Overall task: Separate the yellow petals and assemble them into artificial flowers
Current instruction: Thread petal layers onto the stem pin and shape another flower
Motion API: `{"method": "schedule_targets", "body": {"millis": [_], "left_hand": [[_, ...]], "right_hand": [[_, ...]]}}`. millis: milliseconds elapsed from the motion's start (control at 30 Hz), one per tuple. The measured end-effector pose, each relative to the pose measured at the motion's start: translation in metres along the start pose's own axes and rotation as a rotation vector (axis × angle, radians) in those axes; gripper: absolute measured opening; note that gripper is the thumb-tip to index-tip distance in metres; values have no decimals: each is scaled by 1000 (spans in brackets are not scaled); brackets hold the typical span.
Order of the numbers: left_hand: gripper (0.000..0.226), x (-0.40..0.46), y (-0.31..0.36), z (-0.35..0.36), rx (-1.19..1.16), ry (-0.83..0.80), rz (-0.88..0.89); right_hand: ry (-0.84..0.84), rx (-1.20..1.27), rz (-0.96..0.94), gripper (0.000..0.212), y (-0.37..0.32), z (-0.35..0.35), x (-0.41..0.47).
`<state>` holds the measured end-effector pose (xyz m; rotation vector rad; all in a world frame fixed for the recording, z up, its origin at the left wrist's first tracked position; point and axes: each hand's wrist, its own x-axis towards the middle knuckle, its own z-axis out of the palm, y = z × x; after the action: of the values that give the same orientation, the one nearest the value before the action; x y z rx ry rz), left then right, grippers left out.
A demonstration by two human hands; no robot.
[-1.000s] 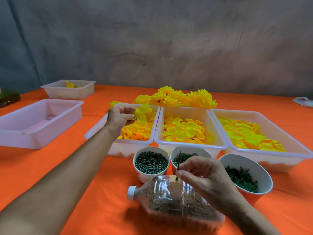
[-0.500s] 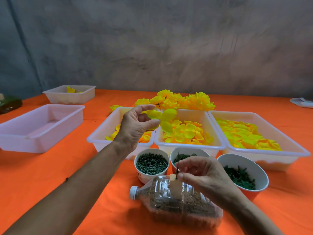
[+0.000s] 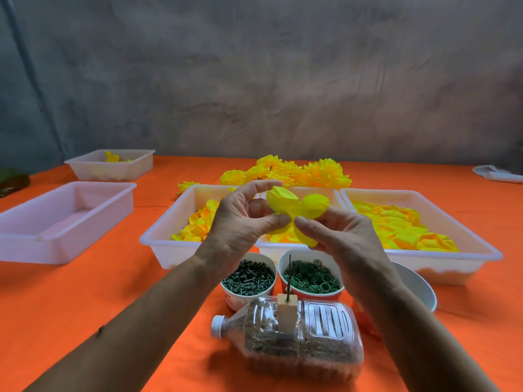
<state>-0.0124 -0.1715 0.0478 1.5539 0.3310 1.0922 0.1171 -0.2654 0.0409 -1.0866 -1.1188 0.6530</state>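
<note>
Head view, yellow petal piece (image 3: pixel 297 206) pinched btwn both hands, L (image 3: pixel 240 224), R (image 3: pixel 343 233)

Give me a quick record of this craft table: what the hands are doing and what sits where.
left hand: pinches the petal piece
right hand: pinches the same piece from the other side
trays: three in a row behind the hands, holding loose yellow petals
flowers: heaped behind the trays
cups: green pins in one, green rings in the next
bottle: lying on its side, a block with an upright pin on it
cloth: orange
</note>
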Motion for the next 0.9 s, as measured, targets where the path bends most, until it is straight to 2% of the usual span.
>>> {"method": "schedule_targets", "body": {"millis": [133,233,267,333,400,500,600,767,900], "left_hand": [[49,-2,-3,2,31,-22,-3],[44,-2,-7,-1,149,-13,-7],[38,-2,-9,-1,201,-7,10],[26,-1,-11,-3,277,13,57],[23,-1,-14,-3,306,36,99],[23,-3,-14,0,342,23,154],[34,-5,-13,2,383,-3,222],[12,-5,-14,3,396,7,388],[14,-9,-17,3,335,52,444]], "right_hand": [[34,54,-23,8,4,0,2],[70,6,-127,5,7,-2,1],[110,-89,-209,8,9,-3,1],[195,-440,-454,13,13,-6,2],[254,-706,-673,7,15,-7,1],[302,-868,-835,6,17,-8,-1],[317,-936,-907,9,18,-9,-3],[336,-1017,-980,12,18,-7,-7],[379,-1037,-985,10,19,-7,-10]]}}
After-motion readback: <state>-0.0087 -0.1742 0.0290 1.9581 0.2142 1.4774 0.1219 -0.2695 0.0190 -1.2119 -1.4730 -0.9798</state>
